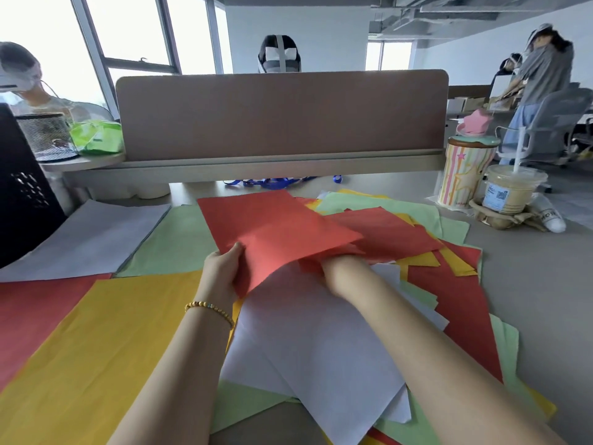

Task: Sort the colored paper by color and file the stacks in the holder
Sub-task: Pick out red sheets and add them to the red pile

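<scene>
A red sheet [272, 226] is lifted over the middle of the desk. My left hand [224, 268] pinches its near left corner. My right hand is hidden under the sheet; only its wrist [340, 271] shows, so its grip cannot be seen. Beneath lies a mixed pile of white [321, 348], red [449, 300], yellow and green paper. On the left lie separate sheets or stacks: white [90, 239], green [173, 242], red [32, 316] and yellow [96, 348]. A black perforated holder [22, 194] stands at the far left edge.
A brown divider panel [282, 114] closes off the back of the desk. At the right stand a striped cup [462, 175] and an iced drink with a straw [510, 191]. A mesh pen cup [45, 136] and a green packet [96, 136] sit back left. People are behind the panel.
</scene>
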A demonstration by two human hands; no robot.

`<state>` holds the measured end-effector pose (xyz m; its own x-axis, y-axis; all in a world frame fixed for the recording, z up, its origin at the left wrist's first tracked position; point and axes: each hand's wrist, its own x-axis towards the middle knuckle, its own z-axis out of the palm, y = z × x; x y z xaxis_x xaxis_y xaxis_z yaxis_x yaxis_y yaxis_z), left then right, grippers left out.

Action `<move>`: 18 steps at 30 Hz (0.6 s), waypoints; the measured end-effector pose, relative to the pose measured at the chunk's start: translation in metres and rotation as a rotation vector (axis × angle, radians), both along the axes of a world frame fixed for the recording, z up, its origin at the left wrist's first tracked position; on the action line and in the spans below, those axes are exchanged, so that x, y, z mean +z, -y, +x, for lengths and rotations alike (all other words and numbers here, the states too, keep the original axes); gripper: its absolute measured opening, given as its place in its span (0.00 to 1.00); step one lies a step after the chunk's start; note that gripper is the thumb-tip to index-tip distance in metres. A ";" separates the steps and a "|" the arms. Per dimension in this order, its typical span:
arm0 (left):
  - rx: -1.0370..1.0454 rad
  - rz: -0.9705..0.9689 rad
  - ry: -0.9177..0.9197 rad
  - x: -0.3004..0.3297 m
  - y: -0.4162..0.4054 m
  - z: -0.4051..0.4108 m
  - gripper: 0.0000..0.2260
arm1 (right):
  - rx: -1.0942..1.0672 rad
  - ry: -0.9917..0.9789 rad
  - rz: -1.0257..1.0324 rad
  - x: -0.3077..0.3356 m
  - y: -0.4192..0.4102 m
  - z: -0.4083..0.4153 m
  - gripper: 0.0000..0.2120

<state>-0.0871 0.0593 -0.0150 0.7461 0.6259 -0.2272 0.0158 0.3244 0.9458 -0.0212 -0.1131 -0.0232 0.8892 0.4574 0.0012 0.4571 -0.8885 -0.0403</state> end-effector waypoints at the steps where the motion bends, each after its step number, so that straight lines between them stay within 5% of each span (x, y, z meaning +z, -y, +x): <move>1: 0.003 0.012 -0.008 0.000 -0.001 0.001 0.12 | 0.001 0.031 -0.046 0.004 -0.002 0.000 0.25; 5: -0.051 -0.032 -0.028 0.005 -0.007 -0.005 0.10 | -0.112 0.250 0.053 0.007 0.011 -0.007 0.18; 10: -0.166 0.016 -0.017 0.009 -0.004 -0.009 0.06 | -0.405 0.115 0.696 0.010 0.058 0.009 0.13; 14: -0.344 0.249 -0.203 0.007 -0.006 -0.010 0.05 | -0.489 -0.026 1.113 0.008 0.075 0.023 0.11; 18: -0.470 0.521 -0.309 0.003 -0.004 -0.008 0.04 | -0.331 -0.054 1.205 0.019 0.074 0.023 0.12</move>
<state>-0.0951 0.0630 -0.0117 0.9110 0.3417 -0.2311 0.3303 -0.2686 0.9049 0.0019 -0.1870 -0.0043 0.9732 -0.0546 0.2234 0.1916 -0.3449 -0.9189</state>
